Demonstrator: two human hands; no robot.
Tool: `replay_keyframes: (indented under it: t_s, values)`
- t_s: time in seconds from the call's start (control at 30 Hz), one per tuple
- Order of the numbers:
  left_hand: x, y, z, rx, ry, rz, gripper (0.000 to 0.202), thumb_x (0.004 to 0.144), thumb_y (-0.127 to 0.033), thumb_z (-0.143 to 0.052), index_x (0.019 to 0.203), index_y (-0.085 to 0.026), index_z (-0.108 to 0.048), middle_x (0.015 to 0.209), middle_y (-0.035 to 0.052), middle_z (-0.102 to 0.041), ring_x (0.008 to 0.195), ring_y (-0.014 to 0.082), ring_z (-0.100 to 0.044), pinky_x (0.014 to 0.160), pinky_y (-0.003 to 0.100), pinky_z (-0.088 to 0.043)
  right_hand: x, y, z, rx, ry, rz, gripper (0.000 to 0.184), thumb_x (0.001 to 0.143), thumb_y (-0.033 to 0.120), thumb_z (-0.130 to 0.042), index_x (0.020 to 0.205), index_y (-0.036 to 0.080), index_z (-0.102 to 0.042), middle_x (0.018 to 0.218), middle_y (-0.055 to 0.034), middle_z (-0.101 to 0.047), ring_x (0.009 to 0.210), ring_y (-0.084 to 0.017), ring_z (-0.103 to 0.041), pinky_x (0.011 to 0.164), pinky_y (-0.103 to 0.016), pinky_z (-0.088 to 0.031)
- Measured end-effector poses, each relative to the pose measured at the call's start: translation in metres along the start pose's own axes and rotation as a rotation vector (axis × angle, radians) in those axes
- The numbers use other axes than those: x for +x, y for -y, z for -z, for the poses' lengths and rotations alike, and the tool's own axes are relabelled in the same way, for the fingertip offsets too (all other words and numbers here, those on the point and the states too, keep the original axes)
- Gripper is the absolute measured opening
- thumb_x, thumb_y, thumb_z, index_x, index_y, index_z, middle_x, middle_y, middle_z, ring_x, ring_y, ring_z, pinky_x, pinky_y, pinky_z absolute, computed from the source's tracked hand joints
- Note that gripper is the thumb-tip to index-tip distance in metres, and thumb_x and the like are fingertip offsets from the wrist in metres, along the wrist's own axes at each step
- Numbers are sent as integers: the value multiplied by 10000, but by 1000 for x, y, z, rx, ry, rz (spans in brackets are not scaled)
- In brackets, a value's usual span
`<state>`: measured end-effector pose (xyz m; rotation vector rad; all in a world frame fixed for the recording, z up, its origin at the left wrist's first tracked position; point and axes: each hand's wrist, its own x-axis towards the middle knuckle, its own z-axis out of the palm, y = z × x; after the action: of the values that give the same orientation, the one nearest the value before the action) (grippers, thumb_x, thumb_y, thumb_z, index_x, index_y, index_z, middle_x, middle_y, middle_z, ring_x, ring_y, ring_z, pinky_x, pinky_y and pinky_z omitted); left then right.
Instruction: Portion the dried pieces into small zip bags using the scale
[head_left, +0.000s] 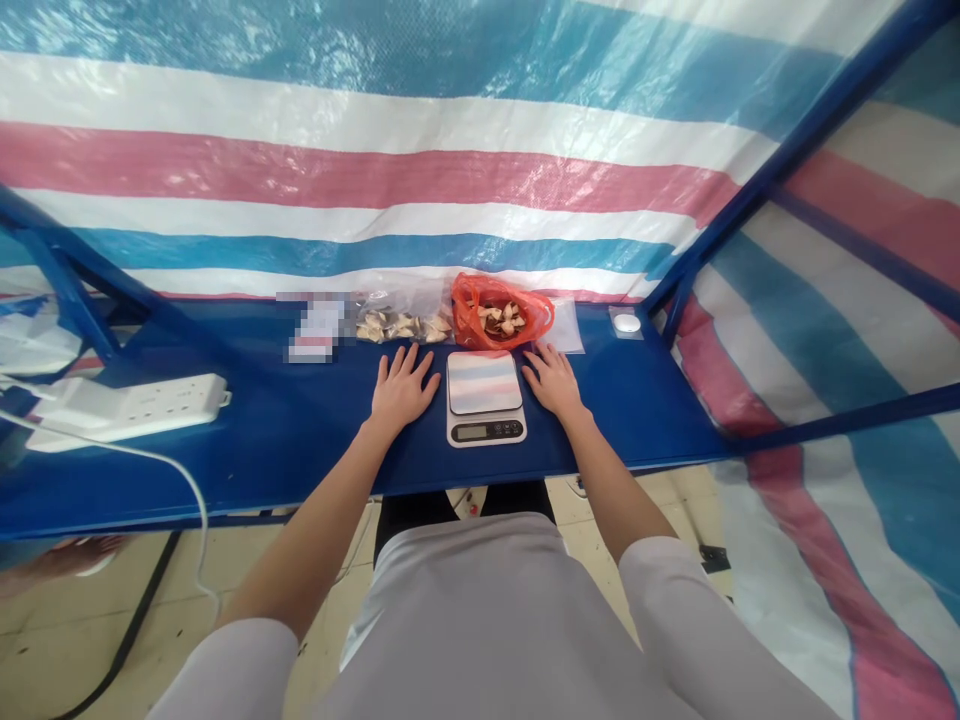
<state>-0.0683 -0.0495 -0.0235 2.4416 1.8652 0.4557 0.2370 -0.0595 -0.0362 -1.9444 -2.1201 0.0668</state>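
My left hand [403,390] lies flat on the blue table [285,420] with its fingers spread, holding nothing. On the other side of a kitchen scale [484,385], my right hand [553,382] also rests flat with fingers apart. The scale has a shiny plate with nothing on it and a small display at its front. Just behind it sits an open red plastic bag [463,318] with pale and brown dried pieces [506,319] inside. Clear bags [409,298] holding similar pieces [405,326] lie beyond my left fingertips. Near my right fingertips is a flat clear bag [570,325].
A white power strip [165,402] with a cable [180,475] occupies the table's left side. A small packet with a round white object [627,323] lies at the far right. Blue metal bars [780,160] and striped sheeting [375,180] enclose the table. Part of another person's foot [94,550] shows at lower left.
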Motion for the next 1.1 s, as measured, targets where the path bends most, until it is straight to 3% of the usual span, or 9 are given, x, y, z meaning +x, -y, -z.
replay_keyframes:
  t_s: [0.2, 0.57, 0.83, 0.97, 1.1]
  values:
    - [4, 3, -4, 21, 25, 25, 582, 998, -467, -400, 1522, -245, -519, 1636, 113, -414, 1525, 378, -354, 1239, 634, -232, 1, 0, -2, 34, -20, 8, 485, 1052, 421, -397, 1477, 262, -568, 1616, -77, -456, 1527, -315, -376, 1243, -558, -321]
    - [3, 3, -4, 20, 15, 24, 575, 999, -470, -402, 1521, -260, -520, 1628, 104, -430, 1521, 373, -363, 1238, 627, -241, 1, 3, 0, 15, 16, -7, 509, 1054, 412, -382, 1506, 236, -537, 1634, -83, -424, 1535, -309, -362, 1256, -550, -297]
    - [4, 4, -5, 14, 6, 22, 564, 991, -464, -422, 1502, -255, -542, 1623, 109, -437, 1515, 378, -372, 1233, 634, -251, 2, -1, -7, 48, -38, 9, 488, 1046, 425, -402, 1471, 258, -573, 1611, -85, -461, 1515, -317, -399, 1244, -569, -312]
    - [2, 3, -3, -20, -46, 41, 542, 982, -441, -439, 1444, -204, -594, 1589, 132, -481, 1499, 357, -409, 1235, 591, -289, 1, 1, -7, 37, -42, 4, 480, 1047, 411, -409, 1475, 263, -568, 1611, -84, -458, 1510, -313, -407, 1243, -569, -314]
    - [5, 2, 13, -74, -180, -4, 477, 992, -418, -426, 1330, -178, -662, 1469, 137, -612, 1423, 307, -517, 1235, 497, -338, 0, 3, -7, 15, -44, 7, 484, 1050, 415, -406, 1477, 252, -567, 1615, -88, -452, 1509, -317, -409, 1238, -559, -326]
